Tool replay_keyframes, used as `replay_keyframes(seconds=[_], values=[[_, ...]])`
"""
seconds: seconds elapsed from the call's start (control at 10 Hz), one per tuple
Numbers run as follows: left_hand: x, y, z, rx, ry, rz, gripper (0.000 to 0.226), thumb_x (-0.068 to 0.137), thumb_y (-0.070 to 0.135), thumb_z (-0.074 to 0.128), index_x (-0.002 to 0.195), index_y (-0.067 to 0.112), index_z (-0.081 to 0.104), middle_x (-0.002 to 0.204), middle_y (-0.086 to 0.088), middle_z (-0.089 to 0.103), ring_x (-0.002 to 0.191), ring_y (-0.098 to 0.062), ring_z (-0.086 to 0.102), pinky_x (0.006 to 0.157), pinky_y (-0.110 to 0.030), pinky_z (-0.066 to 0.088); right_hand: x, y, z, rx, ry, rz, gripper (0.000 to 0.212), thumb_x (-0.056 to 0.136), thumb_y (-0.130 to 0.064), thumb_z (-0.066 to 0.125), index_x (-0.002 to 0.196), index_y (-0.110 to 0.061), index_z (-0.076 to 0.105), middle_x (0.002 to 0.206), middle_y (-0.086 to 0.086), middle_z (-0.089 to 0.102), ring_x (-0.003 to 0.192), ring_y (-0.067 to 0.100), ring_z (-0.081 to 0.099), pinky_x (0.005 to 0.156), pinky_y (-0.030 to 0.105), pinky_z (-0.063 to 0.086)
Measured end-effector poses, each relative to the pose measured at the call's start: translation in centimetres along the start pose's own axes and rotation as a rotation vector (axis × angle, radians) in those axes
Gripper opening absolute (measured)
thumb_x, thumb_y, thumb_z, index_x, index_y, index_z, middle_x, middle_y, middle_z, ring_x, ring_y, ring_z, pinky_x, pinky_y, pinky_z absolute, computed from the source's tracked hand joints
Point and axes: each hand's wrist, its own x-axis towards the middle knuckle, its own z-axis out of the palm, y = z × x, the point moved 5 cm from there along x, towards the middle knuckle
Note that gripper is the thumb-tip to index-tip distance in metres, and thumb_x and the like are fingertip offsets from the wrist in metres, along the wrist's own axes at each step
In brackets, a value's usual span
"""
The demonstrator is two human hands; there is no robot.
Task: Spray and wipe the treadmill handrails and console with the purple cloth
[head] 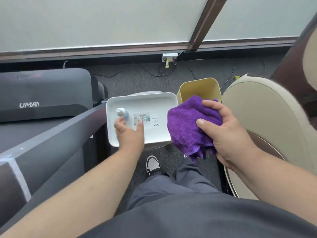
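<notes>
My right hand (224, 133) grips the bunched purple cloth (185, 127) just right of a white tray (164, 98). A small spray bottle (122, 113) with a pale cap stands in the tray's left part. My left hand (128, 131) reaches over the tray's near edge, fingers spread just below the bottle, one fingertip close to it; contact is unclear. The dark grey treadmill handrail (56, 134) runs diagonally at the left, with the treadmill's front hood (44, 90) behind it.
A yellow bin (202, 86) stands behind the cloth. A beige chair (267, 124) fills the right side. Cables and a wall socket (169, 57) lie along the window base. My legs and a shoe (152, 164) are below on dark carpet.
</notes>
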Motion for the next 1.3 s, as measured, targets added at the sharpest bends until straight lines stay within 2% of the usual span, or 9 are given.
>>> replay_keyframes(seconds=[0.1,0.2,0.3,0.5,0.7,0.9,1.0,1.1,1.3], values=[[-8.7,5.0,3.3,-0.392,-0.513,-0.044,0.053,0.078,0.068,0.057,0.118,0.037,0.039,0.116,-0.004,0.071,0.095,-0.017,0.069,0.075,-0.029,0.054,-0.4,-1.7,-1.1,0.134,0.025,0.019,0.044,0.076,-0.011,0.073,0.113,-0.033,0.066,0.111,-0.003,0.073,0.102,0.021,0.071,0.078,0.031,0.058],[-13.2,9.7,5.3,-0.358,-0.723,0.036,0.045,0.072,0.063,0.067,0.109,0.054,0.045,0.107,0.000,0.075,0.101,-0.030,0.070,0.088,-0.054,0.055,-1.0,-2.7,-3.2,0.210,0.044,0.066,0.049,0.076,-0.009,0.069,0.120,-0.027,0.061,0.106,-0.001,0.075,0.095,0.020,0.072,0.071,0.030,0.057],[-14.2,12.4,6.9,-0.153,-0.673,0.190,0.044,0.072,0.039,0.069,0.099,0.062,0.042,0.102,-0.004,0.074,0.089,-0.029,0.071,0.082,-0.054,0.056,-1.1,-2.4,-6.4,0.193,0.061,0.154,0.047,0.081,0.000,0.055,0.118,-0.029,0.061,0.105,0.006,0.073,0.081,0.019,0.072,0.063,0.031,0.057],[-15.4,13.5,15.0,0.170,-0.686,0.353,0.038,0.090,0.016,0.064,0.103,0.050,0.050,0.104,0.015,0.065,0.080,0.004,0.065,0.078,-0.020,0.054,2.0,-2.1,-14.4,-0.210,0.012,0.191,0.060,0.070,-0.006,0.053,0.120,-0.040,0.058,0.120,0.006,0.066,0.088,0.020,0.068,0.076,0.034,0.056],[-11.4,16.9,23.5,0.259,-0.512,0.364,0.038,0.090,0.011,0.064,0.101,0.044,0.050,0.101,0.019,0.058,0.081,0.019,0.055,0.069,0.001,0.038,11.5,-2.7,-19.3,-0.700,-0.042,0.040,0.062,0.081,-0.010,0.059,0.132,-0.044,0.050,0.126,-0.004,0.039,0.106,0.009,0.049,0.089,0.010,0.030],[-5.9,19.3,29.0,0.350,-0.437,0.363,0.052,0.088,0.018,0.067,0.132,0.035,0.047,0.125,0.007,0.056,0.101,-0.010,0.056,0.082,-0.016,0.037,20.6,-2.3,-21.1,-0.765,-0.036,-0.064,0.064,0.082,-0.009,0.058,0.137,-0.040,0.049,0.138,0.002,0.037,0.121,0.018,0.049,0.093,0.014,0.031],[-4.5,19.3,28.8,0.418,-0.475,0.274,0.072,0.087,0.023,0.069,0.148,0.032,0.032,0.112,0.009,0.058,0.093,-0.013,0.060,0.081,-0.025,0.045,22.9,-0.6,-22.2,-0.902,-0.124,0.007,0.079,0.085,-0.016,0.066,0.151,-0.041,0.030,0.163,0.010,0.006,0.140,0.025,0.036,0.103,0.022,0.034],[-5.1,17.8,26.5,0.502,-0.481,0.158,0.070,0.087,0.016,0.061,0.150,0.025,0.032,0.085,0.005,0.057,0.069,-0.015,0.057,0.066,-0.028,0.047,22.4,0.7,-24.0,-0.933,-0.151,0.089,0.081,0.089,-0.014,0.063,0.154,-0.039,0.023,0.165,0.011,-0.006,0.143,0.029,0.035,0.102,0.022,0.031],[-10.8,16.5,19.3,0.665,-0.409,0.133,0.062,0.089,0.018,0.057,0.147,0.030,0.037,0.103,-0.003,0.063,0.084,-0.023,0.064,0.055,-0.024,0.041,15.6,0.2,-24.6,-0.903,-0.078,0.057,0.058,0.094,-0.011,0.053,0.148,-0.024,0.040,0.162,0.013,0.018,0.150,0.020,0.018,0.115,0.025,0.017]])
